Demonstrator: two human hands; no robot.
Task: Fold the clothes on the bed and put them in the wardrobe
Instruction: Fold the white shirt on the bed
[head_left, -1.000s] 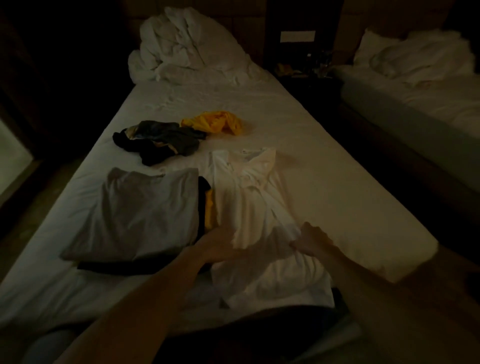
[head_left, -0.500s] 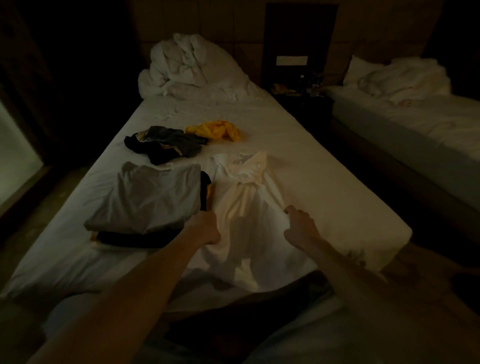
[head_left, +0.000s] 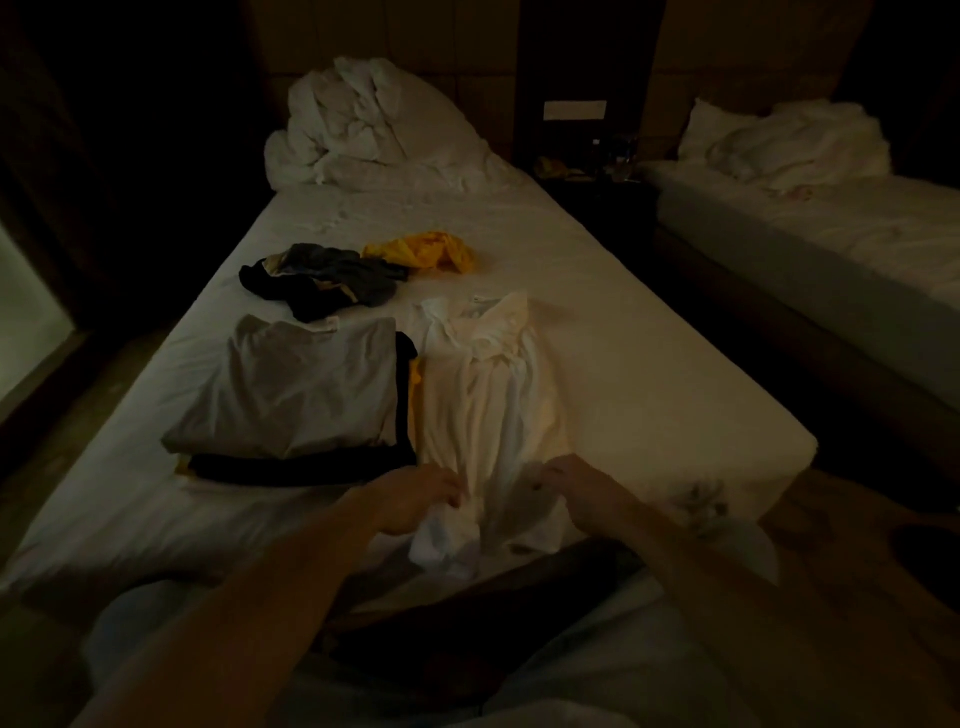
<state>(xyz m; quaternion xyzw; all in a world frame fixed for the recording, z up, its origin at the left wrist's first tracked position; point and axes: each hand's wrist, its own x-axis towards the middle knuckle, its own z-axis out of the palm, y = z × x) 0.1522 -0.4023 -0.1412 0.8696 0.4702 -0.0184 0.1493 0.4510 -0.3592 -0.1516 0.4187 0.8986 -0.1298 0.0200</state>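
1. At the bottom of the frame two bare forearms reach up toward the middle, over dark cloth at the near edge of the bed (head_left: 649, 374).
2. The left hand (head_left: 415, 501) sits at lower centre with its fingers (head_left: 451, 500) curled and clamped on the bunched hem of the white shirt (head_left: 488, 415).
3. The right hand (head_left: 584, 491), just right of it, also has its fingers (head_left: 551, 475) curled into the same hem, pinching the soft cloth; the light is too dim to show how deep the grip goes.
4. The white shirt lies lengthwise in the centre of the frame, thin, limp and creased in long folds, its collar at the far end.
5. Touching its left edge is a folded stack (head_left: 296, 395): a smooth grey rectangular top layer over a black layer, with a sliver of yellow showing between stack and shirt.
6. Further up, left of centre, a dark garment (head_left: 322, 280) lies in a crumpled heap, and beside it a yellow garment (head_left: 423, 251) is loosely wadded.
7. At upper centre a puffy white duvet (head_left: 363, 124) is piled at the head of the flat, lightly wrinkled sheet.
8. At upper right a second bed (head_left: 831, 228) carries rumpled white bedding.
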